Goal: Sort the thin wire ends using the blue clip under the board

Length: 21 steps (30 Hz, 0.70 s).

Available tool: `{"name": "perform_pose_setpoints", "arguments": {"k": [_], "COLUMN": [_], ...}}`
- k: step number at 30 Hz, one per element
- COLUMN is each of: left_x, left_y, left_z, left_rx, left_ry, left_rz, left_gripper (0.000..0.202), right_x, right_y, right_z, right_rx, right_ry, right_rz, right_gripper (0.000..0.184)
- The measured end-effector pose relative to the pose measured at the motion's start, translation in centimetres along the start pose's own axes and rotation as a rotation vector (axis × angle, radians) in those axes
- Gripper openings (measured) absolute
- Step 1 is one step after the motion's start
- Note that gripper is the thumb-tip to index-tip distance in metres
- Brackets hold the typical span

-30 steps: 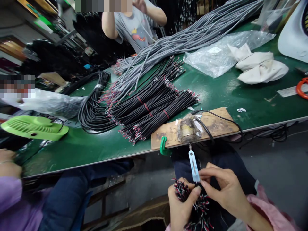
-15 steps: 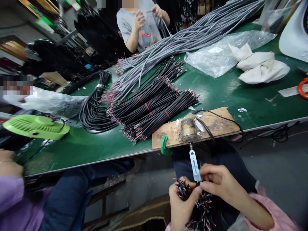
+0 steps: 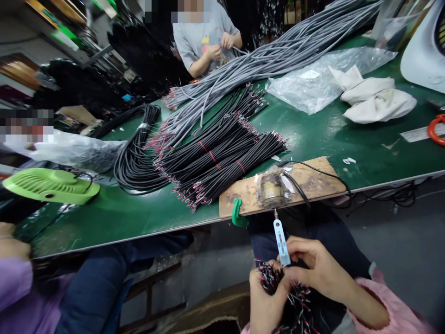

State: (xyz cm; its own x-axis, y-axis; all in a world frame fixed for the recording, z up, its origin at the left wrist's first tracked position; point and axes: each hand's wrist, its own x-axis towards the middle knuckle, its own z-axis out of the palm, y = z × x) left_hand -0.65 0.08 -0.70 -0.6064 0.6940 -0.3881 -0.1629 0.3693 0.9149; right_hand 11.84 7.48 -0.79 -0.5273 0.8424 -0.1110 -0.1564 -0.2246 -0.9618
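Left hand (image 3: 266, 304) grips wire bundle (image 3: 295, 301); right hand (image 3: 313, 266) pinches one wire (end hidden) by the blue tool (image 3: 281, 241).

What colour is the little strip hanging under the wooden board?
The strip is light blue; the head view shows it best.

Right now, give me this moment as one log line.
left hand: grips wire bundle | right hand: pinches lower end of blue tool | wooden board: clamped at table edge
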Motion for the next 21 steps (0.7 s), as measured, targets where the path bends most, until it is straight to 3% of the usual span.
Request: {"name": "perform_pose_setpoints", "arguments": {"k": [6,10,13,18,21], "left_x": [0.2,0.3,0.3,0.6,0.8], "left_y": [-0.1,-0.7,-0.4,2.2,3.5], "left_z": [-0.1,-0.4,-0.6,-0.3,-0.4], "left_rx": [0.032,-0.088,-0.128,-0.201,-0.144], "left_ry": [0.004,0.029,-0.048,-0.305,-0.344], "left_rz": [0.056,-0.022,-0.004,0.242,0.322], "left_gripper": [0.035,0.038,0.036,0.021,0.012], "right_x": [0.3,-0.1,-0.4,0.1,1.3], "right_y": [0.2,0.1,0.4,1.1,0.3], "right_z": [0.0,0.4,0.7,0.3,-0.1], "right_rx": [-0.021,-0.151,-0.148,0.287,0.324], "right_ry": [0.067,0.164,0.150,-0.150,-0.095], "right_rz": [-0.059,-0.226,-0.307,-0.011,0.068], "right_gripper": [0.017,0.017,0.021,0.032,0.029]}}
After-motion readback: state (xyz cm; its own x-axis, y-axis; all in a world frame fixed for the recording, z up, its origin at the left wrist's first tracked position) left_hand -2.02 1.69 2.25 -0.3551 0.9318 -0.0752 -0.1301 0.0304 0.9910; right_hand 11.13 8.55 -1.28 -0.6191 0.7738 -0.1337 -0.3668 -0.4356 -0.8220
